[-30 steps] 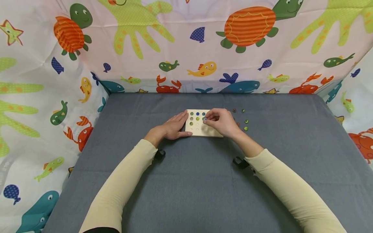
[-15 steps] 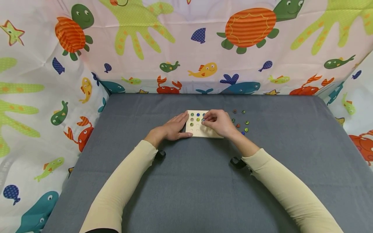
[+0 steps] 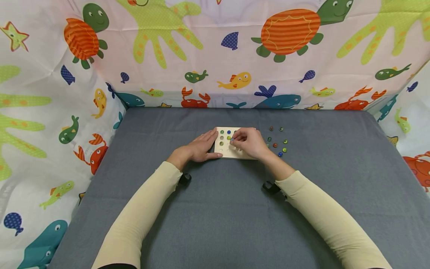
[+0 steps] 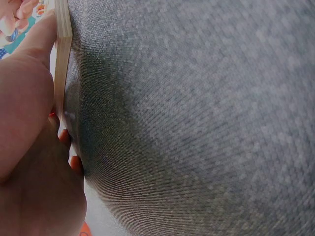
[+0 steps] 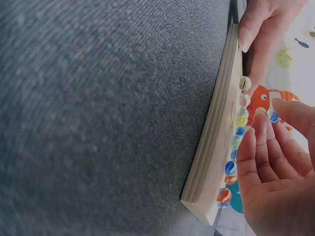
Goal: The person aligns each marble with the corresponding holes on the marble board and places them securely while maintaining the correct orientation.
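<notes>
A pale wooden board (image 3: 230,153) with round holes lies on the grey cloth. Several glass marbles sit in its holes, such as a blue marble (image 3: 228,132) in the far row. My left hand (image 3: 200,146) rests along the board's left end, its fingers straight and the thumb on the near corner. Over the board, my right hand (image 3: 251,143) pinches a clear marble with blue in it (image 5: 274,116) between thumb and fingers. That marble is above the seated ones in the right wrist view. The right hand hides the board's right part from the head view.
Right of the board, several loose marbles lie on the cloth, among them a red marble (image 3: 275,145), a blue marble (image 3: 280,154) and a green marble (image 3: 284,150). A curtain (image 3: 215,48) printed with sea animals stands behind the table, with more at both sides.
My right hand has shifted a little left over the board with the pinched marble. More loose marbles show beside its wrist. The left hand has stayed in place.
</notes>
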`<state>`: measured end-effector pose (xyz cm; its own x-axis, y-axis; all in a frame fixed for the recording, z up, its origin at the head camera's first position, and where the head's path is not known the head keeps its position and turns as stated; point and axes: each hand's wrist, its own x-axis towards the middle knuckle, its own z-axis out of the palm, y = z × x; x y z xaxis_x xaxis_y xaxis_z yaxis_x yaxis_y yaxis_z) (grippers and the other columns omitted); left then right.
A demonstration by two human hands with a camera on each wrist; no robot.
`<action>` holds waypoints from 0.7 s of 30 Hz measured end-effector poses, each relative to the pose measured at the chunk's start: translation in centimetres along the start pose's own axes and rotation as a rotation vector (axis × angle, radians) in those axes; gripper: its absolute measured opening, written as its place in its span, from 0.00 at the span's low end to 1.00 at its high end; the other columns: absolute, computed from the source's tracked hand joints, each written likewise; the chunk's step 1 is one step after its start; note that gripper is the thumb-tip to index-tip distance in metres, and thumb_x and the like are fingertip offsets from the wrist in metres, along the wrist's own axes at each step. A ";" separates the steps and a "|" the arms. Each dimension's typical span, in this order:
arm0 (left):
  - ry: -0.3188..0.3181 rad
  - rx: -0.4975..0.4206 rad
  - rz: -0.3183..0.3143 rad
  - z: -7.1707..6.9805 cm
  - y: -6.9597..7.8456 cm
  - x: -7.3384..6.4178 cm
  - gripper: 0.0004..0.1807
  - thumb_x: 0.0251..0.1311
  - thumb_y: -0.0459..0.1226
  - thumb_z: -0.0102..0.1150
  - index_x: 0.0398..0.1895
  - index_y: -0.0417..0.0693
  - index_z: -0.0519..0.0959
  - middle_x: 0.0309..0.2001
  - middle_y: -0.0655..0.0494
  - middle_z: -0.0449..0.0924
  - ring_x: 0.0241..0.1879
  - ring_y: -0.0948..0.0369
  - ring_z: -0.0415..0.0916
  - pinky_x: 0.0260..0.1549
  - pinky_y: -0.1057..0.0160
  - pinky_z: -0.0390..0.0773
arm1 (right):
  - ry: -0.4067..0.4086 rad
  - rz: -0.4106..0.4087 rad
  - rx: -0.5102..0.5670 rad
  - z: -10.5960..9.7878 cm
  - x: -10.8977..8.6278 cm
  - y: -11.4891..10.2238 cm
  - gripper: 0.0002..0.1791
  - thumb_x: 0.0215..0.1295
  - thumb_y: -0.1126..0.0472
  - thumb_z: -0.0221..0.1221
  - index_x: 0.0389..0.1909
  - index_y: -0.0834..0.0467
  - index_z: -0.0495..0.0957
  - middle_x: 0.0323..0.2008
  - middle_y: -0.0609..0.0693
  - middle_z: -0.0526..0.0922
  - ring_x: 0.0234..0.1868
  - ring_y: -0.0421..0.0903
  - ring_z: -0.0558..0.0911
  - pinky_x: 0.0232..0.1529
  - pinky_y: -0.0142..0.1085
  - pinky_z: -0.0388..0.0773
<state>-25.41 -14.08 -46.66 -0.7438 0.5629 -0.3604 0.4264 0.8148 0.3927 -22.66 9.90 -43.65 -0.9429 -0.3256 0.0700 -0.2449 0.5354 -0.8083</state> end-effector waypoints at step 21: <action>0.009 0.008 -0.007 0.3 -0.3 0.3 0.55 0.69 0.68 0.47 0.84 0.51 0.33 0.83 0.57 0.23 0.82 0.58 0.26 0.79 0.52 0.35 | -0.021 0.001 -0.020 1.1 0.6 0.7 0.06 0.66 0.64 0.67 0.39 0.64 0.86 0.32 0.55 0.87 0.30 0.44 0.83 0.32 0.34 0.77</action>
<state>-25.59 -14.16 -47.14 -0.7514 0.5561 -0.3551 0.4253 0.8197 0.3838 -23.10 9.22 -44.82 -0.9382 -0.3414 0.0566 -0.2485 0.5508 -0.7968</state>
